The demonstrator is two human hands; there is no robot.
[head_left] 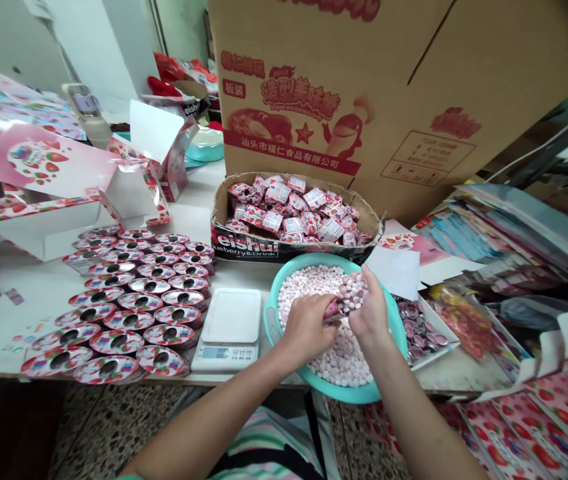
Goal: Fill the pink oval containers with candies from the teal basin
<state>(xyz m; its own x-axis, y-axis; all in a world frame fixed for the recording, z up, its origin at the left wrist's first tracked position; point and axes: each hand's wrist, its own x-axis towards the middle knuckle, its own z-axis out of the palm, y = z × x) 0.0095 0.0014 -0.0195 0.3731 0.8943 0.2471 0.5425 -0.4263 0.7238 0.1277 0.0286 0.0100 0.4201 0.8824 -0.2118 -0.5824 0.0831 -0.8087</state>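
Over a turquoise basin [275, 293] filled with small pale pink candies [309, 283], my two hands meet. My left hand [309, 327] is closed around a small printed carton [333, 309], mostly hidden by the fingers. Cupped beside it, my right hand [370, 310] holds a heap of candies [352, 293] against the carton's end. Left of the basin lies a white digital scale [231, 320] with nothing on its plate. Several rows of small oval-topped cartons [137, 302] with dark round holes stand farther left.
Behind the basin, a cut-down cardboard tray [244, 248] holds many filled packs [294, 207]. A large brown carton [294, 80] rises behind it. At right are a white box of pink caps [421, 333] and stacked printed sheets [464, 227]. Folded display boxes [64, 173] stand at left.
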